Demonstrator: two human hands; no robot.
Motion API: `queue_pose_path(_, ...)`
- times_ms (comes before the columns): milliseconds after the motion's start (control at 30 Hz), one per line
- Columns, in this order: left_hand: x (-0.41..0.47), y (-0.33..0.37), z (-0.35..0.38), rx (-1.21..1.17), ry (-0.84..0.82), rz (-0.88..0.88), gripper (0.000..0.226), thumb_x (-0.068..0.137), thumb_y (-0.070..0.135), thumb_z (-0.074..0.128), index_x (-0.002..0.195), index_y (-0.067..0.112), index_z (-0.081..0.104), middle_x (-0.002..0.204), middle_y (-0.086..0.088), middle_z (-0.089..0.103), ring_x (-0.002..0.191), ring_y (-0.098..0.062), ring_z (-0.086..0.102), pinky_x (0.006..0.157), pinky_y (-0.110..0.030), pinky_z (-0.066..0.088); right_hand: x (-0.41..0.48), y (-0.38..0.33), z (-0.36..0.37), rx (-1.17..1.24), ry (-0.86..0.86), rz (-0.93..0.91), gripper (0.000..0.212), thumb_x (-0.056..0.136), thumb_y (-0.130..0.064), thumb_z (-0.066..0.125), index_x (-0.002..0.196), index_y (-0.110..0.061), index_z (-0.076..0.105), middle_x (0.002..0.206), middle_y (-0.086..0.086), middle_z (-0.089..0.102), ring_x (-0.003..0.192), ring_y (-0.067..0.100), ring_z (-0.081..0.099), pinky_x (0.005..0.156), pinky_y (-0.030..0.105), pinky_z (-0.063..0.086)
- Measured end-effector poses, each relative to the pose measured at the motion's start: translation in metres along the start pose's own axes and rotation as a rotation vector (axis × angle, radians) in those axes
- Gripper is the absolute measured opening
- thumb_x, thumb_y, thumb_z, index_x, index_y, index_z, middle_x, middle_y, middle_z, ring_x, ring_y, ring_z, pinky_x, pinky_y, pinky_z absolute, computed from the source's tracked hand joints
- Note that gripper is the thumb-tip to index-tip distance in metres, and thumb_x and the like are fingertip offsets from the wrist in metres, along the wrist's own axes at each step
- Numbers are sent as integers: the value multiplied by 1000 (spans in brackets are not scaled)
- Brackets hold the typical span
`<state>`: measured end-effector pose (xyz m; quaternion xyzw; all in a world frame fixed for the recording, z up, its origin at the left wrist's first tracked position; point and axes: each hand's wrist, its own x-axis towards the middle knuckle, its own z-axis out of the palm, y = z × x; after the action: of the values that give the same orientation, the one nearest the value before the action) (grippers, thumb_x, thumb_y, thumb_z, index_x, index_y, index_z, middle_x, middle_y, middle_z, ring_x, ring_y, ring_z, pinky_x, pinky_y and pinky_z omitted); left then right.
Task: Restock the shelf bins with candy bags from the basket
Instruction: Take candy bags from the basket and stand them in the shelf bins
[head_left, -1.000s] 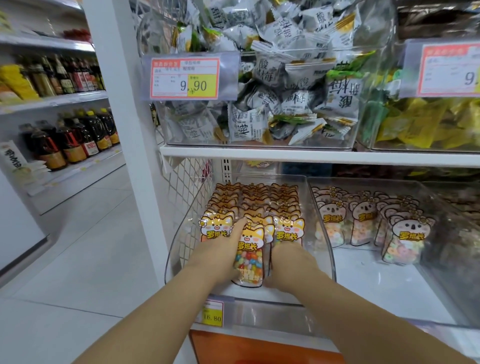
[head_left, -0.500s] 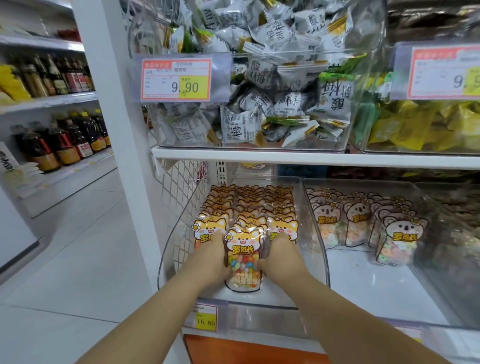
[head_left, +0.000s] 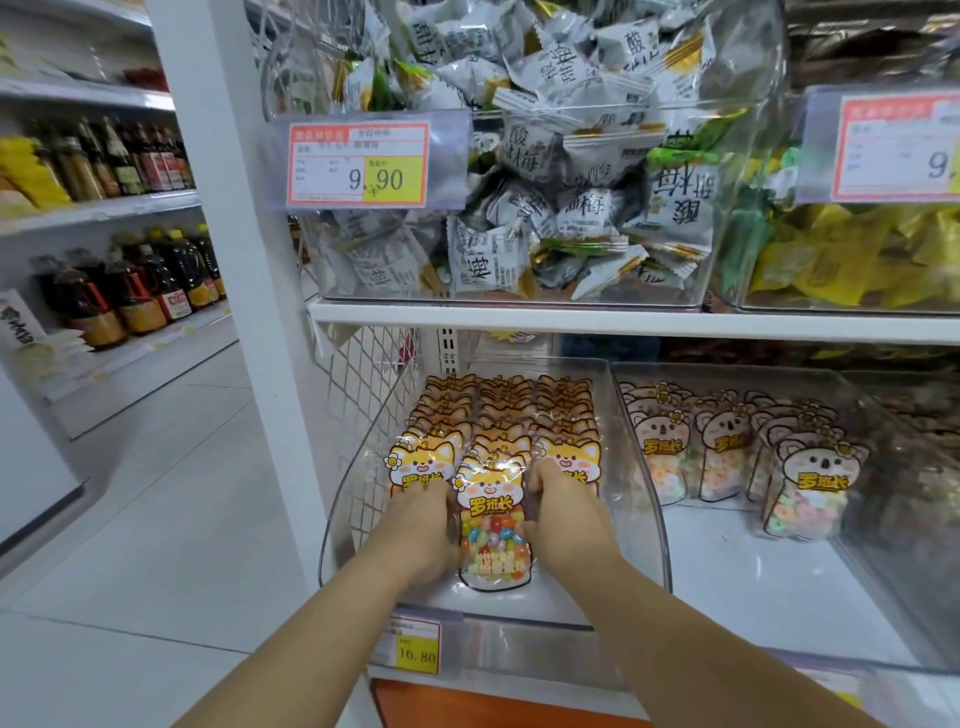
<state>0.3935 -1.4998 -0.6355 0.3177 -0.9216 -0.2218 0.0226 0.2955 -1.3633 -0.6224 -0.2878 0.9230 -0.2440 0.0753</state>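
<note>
**Head-view trainee:** Both hands are low in the middle of the frame. My left hand (head_left: 423, 530) is curled against the left edge of the glossy fox-print plastic candy pouch (head_left: 494, 525), and my right hand (head_left: 563, 512) presses its right edge. Fingers are partly closed around the sides, so the pouch is pinched between them, standing upright.

**Supervisor:** Where does it sit?

**Trainee:** At the front of the clear plastic shelf bin (head_left: 636, 499), touching the rows of matching fox-print pouches (head_left: 511, 410) behind it. The basket isn't in view.

**Supervisor:** How will it handle?

**Trainee:** Light, I'd judge, with a soft, slick film and loose jelly beans weighing down the lower half. Holding the side seams low down should stop it flopping; squeezing the middle could crush the sweets or let it slip.

**Supervisor:** Neighbours?

**Trainee:** Koala-print candy pouches (head_left: 810, 483) stand in the next bin, right of centre.
</note>
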Motion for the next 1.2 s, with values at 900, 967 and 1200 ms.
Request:
queue_pose_path(900, -1, 6, -6, -50, 57, 101, 70, 81, 22, 80, 137, 25, 37, 116, 0, 66, 108, -22, 63, 86, -35, 54, 3, -2, -5, 425, 48, 20, 86, 78, -14, 82, 145, -27, 29, 106, -3, 63, 98, 20, 62, 89, 34, 54)
queue_pose_path(967, -1, 4, -5, -69, 66, 112, 66, 81, 21, 79, 133, 26, 38, 107, 2, 66, 102, -21, 64, 78, -33, 53, 4, -2, -3, 426, 68, 3, 73, 77, -12, 80, 132, -28, 36, 98, -6, 64, 87, 16, 62, 82, 36, 57)
queue_pose_path(1200, -1, 2, -5, -89, 68, 121, 62, 80, 20, 78, 126, 27, 37, 85, 10, 58, 82, -13, 59, 62, -25, 41, 7, -4, 5, 262, 74, -70, 87, 76, -18, 79, 142, -40, 27, 104, -4, 69, 90, 19, 67, 78, 37, 60)
